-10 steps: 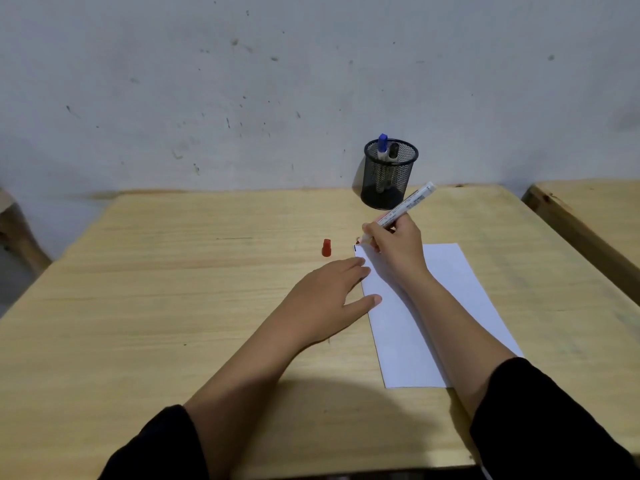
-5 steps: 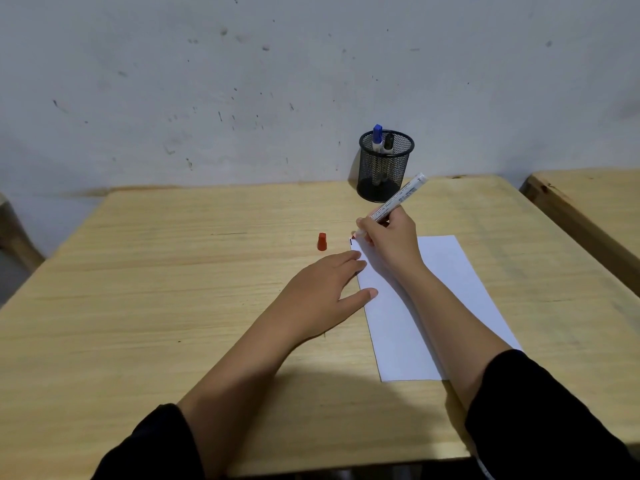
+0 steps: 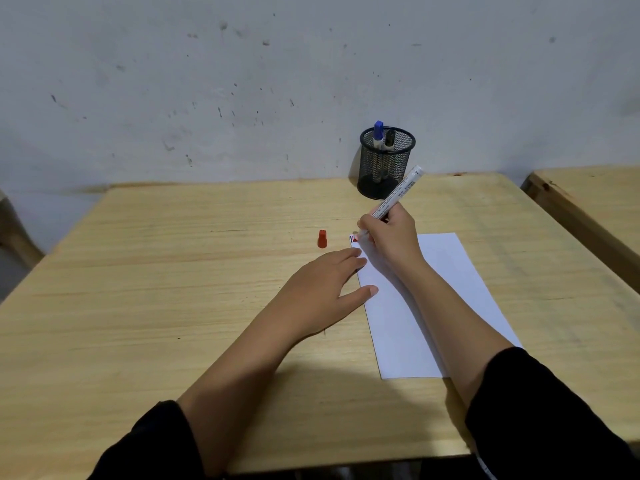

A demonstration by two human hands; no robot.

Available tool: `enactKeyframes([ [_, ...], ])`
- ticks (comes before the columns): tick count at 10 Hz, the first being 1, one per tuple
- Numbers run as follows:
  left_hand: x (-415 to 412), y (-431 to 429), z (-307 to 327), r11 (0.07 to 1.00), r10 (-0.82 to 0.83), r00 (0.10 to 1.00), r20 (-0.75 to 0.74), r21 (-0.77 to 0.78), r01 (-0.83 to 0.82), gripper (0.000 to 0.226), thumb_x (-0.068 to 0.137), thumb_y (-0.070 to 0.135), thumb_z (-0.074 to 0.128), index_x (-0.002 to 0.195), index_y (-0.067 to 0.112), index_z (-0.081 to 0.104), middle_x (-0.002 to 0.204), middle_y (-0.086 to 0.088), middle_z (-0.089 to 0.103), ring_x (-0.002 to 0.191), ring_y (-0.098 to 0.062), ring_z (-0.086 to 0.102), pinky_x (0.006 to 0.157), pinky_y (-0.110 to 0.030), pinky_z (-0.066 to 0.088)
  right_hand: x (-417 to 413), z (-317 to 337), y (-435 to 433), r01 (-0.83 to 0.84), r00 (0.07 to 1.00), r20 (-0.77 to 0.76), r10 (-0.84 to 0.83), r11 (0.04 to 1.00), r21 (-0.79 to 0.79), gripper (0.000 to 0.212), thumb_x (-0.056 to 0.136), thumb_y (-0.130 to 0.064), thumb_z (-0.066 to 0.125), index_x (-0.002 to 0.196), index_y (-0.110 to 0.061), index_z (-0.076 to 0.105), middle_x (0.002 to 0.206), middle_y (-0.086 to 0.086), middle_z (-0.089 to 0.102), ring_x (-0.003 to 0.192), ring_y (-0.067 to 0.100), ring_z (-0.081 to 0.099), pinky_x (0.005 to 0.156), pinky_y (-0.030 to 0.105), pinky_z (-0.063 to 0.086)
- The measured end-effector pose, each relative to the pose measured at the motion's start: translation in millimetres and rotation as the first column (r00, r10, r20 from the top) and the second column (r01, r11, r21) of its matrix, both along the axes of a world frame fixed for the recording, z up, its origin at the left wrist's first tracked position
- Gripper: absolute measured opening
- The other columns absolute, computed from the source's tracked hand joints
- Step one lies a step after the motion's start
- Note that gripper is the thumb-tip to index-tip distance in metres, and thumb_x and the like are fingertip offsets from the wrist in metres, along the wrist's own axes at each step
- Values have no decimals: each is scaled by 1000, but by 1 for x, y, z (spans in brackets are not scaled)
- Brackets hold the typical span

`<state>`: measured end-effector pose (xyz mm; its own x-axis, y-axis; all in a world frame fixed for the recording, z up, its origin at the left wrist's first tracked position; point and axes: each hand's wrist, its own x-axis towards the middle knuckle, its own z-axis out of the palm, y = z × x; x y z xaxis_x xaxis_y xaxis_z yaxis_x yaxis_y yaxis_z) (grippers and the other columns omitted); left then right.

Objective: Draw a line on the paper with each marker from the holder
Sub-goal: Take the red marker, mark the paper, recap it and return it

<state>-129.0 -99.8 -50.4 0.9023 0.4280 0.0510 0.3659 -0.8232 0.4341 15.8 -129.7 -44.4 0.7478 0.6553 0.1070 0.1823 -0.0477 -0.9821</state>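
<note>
Right hand (image 3: 389,237): grip closed on red marker (image 3: 398,194), tip at far-left corner of paper (image 3: 450,271).
Left hand (image 3: 322,292): flat, fingers spread — pinning the paper's left edge.
Cap (image 3: 322,238): on table (image 3: 173,289).
Holder (image 3: 386,162): two markers inside.
Advice: light, even pressure — one steady stroke.

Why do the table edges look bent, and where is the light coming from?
Head view: the wide-angle lens bows the table edges; soft overhead light casts a dim shadow under the forearms; no glare on the paper; the right hand and marker look sharp.
</note>
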Motion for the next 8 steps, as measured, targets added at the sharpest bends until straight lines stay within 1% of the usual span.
enactKeyframes([
  [1,0,0,0,1000,0,1000,0,3,0,56,92,53,41,141,26,38,155,10,29,141,-6,26,112,-29,28,0,0,0,-2,1000,3,2,1000,9,11,86,-4,54,96,-2,50,87,10,49,69,10,47,43,4,38],
  [2,0,1,-2,1000,-1,1000,9,4,1,56,92,53,42,142,26,38,155,10,29,141,-6,25,112,-28,27,1,1,-1,-3,999,-32,4,999,37,9,85,-2,54,93,-2,51,83,9,49,67,10,48,44,5,39],
  [3,0,1,-3,1000,-3,1000,25,-4,3,56,92,52,43,141,26,40,154,11,30,141,-4,25,111,-26,26,4,6,-4,58,952,-307,5,979,195,10,82,3,56,86,-4,50,69,7,48,58,12,48,48,14,45],
  [4,0,1,-1,1000,-4,1000,29,-7,4,56,92,51,44,141,25,40,154,11,30,141,-5,26,111,-25,25,10,7,-7,104,928,-373,-13,969,223,11,85,-4,60,92,-3,52,67,5,52,55,8,49,48,12,45],
  [5,-2,-1,-3,1000,10,999,40,-22,-9,58,91,52,46,141,25,40,154,10,31,141,-4,25,110,-21,21,12,5,-12,134,831,-552,74,935,328,9,88,-8,59,93,-2,56,66,4,53,54,7,52,53,13,48],
  [6,2,-1,0,998,27,998,51,-65,-23,59,90,51,49,141,23,41,153,10,32,140,-3,24,108,-18,19,19,15,-13,157,813,-578,68,931,331,7,88,-10,60,87,-3,59,64,4,54,53,7,52,54,13,48],
  [7,7,-3,25,998,18,990,137,-64,-9,52,88,46,55,133,20,50,146,8,40,135,-4,32,105,-17,27,29,62,-27,105,864,-492,112,914,393,14,87,-8,60,73,-5,60,58,3,54,48,7,52,50,13,47],
  [8,3,-1,34,995,97,942,321,-53,-84,35,88,31,58,121,20,58,130,12,46,116,3,41,83,6,29,32,74,-38,64,866,-469,170,894,443,11,86,-6,61,76,-4,60,59,1,55,49,6,53,51,11,48],
])
